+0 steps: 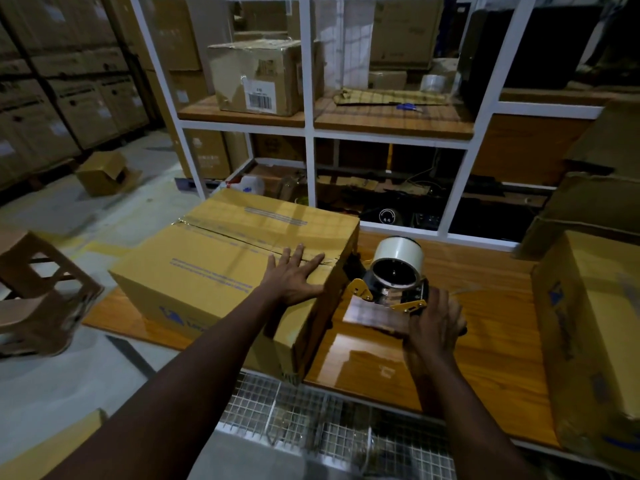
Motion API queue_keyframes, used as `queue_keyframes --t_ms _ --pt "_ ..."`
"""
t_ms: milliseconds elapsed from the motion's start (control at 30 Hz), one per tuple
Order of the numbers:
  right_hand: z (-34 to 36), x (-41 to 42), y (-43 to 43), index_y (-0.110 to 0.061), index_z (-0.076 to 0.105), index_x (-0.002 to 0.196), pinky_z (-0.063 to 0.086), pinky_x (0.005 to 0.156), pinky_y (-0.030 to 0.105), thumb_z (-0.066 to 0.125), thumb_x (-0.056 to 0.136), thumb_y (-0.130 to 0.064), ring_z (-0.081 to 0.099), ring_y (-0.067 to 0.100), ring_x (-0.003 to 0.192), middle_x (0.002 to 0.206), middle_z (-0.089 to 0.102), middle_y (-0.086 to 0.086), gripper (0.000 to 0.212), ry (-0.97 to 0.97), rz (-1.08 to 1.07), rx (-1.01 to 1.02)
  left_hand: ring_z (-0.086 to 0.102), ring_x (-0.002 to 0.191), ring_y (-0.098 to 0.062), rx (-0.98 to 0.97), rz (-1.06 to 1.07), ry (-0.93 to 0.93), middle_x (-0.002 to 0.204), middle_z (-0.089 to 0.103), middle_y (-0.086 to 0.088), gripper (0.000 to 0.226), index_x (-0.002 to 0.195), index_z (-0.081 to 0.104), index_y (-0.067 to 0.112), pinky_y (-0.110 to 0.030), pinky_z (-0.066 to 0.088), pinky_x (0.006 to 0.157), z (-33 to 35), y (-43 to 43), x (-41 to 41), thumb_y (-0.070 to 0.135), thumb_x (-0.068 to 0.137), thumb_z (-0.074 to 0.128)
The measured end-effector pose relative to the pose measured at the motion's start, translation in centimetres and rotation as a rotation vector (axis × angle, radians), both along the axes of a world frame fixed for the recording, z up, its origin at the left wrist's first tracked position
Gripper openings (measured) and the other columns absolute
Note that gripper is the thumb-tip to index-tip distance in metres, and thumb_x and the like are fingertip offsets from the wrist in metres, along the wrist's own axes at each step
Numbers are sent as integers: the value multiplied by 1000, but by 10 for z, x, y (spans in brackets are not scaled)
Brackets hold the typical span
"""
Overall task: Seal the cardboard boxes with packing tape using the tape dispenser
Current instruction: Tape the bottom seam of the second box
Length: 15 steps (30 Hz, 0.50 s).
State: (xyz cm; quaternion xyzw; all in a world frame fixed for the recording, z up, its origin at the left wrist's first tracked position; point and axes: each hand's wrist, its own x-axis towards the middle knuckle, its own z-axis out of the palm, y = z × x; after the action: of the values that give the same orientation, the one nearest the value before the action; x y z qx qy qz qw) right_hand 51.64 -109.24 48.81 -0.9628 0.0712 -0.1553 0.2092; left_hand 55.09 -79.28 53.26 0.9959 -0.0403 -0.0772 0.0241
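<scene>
A closed cardboard box [221, 258] lies on the wooden table [485, 341], with tape running along its top seam. My left hand [294, 275] rests flat on the box top near the right end of the seam, fingers spread. Just right of the box, the tape dispenser [394, 282] with its white tape roll and yellow side plates is held off the box's end face. My right hand [436, 320] grips the dispenser's handle from the right. The handle itself is hidden under my fingers.
A second cardboard box [595, 337] stands at the table's right end, with more boxes [588, 209] behind it. A white shelf frame [308, 129] holds boxes behind the table. A brown stool [38, 292] stands at left. Wire mesh [329, 420] lies below the table's front edge.
</scene>
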Motion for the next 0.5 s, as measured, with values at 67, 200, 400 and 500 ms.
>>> queue_keyframes --t_ms 67,200,400,500 --pt "0 1 2 -19 47 126 29 91 46 63 80 -11 36 32 108 124 46 8 49 34 0 -31 -5 150 -38 -6 6 9 164 -13 -9 98 151 -9 50 -63 3 115 0 -1 1 90 63 14" --pt "1 4 11 -21 47 129 30 94 46 65 85 -16 36 30 108 126 45 7 48 89 9 -128 -6 150 -39 -2 -10 1 164 -14 -11 96 149 -9 53 -64 2 115 2 -2 -2 88 62 12" --pt "3 10 23 -14 55 113 33 80 44 74 72 -11 45 34 87 108 52 12 45 36 18 -299 -9 149 -42 9 -45 -8 163 -17 -14 84 147 -12 57 -68 0 113 -1 0 -3 88 74 15" --pt "11 13 25 -13 55 115 33 79 43 73 74 -12 46 35 87 108 53 12 45 47 32 -329 -11 148 -45 34 -62 -7 162 -19 -16 78 145 -16 57 -70 -2 112 -2 0 -2 83 83 22"
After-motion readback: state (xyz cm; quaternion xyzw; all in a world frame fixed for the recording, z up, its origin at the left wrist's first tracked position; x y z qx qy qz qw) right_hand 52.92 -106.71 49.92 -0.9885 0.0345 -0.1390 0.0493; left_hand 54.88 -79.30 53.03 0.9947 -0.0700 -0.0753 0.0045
